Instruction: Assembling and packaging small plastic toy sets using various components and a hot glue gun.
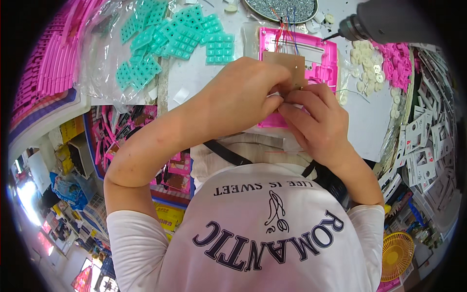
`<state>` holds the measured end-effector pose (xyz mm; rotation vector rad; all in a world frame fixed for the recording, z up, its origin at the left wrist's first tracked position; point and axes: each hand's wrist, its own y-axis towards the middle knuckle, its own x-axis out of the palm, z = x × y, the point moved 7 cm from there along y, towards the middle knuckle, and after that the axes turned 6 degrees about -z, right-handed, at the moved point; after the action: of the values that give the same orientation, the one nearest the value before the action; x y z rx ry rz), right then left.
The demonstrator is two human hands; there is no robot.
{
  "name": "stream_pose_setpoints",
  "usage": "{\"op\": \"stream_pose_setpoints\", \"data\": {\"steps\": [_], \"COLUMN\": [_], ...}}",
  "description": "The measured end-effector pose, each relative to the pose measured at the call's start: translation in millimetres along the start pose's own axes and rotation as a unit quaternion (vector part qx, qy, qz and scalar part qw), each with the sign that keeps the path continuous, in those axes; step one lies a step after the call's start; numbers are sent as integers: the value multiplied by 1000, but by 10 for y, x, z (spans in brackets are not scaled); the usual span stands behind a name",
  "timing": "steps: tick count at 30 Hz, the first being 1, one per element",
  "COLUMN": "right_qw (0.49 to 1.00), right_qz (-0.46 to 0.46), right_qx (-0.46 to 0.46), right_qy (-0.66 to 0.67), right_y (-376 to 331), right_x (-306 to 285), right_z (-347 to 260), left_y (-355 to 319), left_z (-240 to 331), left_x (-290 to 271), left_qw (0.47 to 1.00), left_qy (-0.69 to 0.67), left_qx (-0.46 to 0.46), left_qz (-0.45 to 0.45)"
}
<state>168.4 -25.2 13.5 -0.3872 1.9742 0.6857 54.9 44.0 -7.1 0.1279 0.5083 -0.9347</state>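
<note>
A brown circuit board [291, 62] stands tilted over a pink plastic case [332, 61], with thin red and blue wires [279, 39] running up behind it. My left hand [245, 92] reaches in from the left, its bent fingers closed at the board's lower left edge. Close against it, my right hand [318, 117] has thumb and fingers pressed together just below the board. Whatever sits between the right fingertips is too small and covered to make out. The case lies open side up, and both hands hide its lower left part.
Teal rubber keypads [182, 36] lie on a clear bag at left, beside stacked pink strips [61, 53]. A screw tray [284, 9] sits at the back; a dark electric screwdriver [374, 24] hangs at right. White discs [365, 65], pink parts [396, 61] and grey-white pieces [423, 146] lie further right.
</note>
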Motion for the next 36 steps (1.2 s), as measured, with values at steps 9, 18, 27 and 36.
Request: {"op": "stream_pose_setpoints", "data": {"steps": [9, 18, 27, 36], "right_qw": [998, 998, 986, 995], "right_qz": [-30, -49, -166, -93], "right_qx": [-29, -40, -4, 6], "right_qy": [-45, -28, -30, 28], "right_y": [29, 81, 90, -107], "right_x": [94, 154, 139, 32], "right_z": [-34, -73, -125, -21], "left_y": [-68, -289, -295, -685], "left_z": [44, 10, -224, -251], "left_x": [22, 187, 57, -64], "left_qw": [992, 975, 984, 983], "left_qy": [83, 148, 13, 62], "left_qx": [75, 115, 42, -43], "left_qz": [56, 123, 172, 165]}}
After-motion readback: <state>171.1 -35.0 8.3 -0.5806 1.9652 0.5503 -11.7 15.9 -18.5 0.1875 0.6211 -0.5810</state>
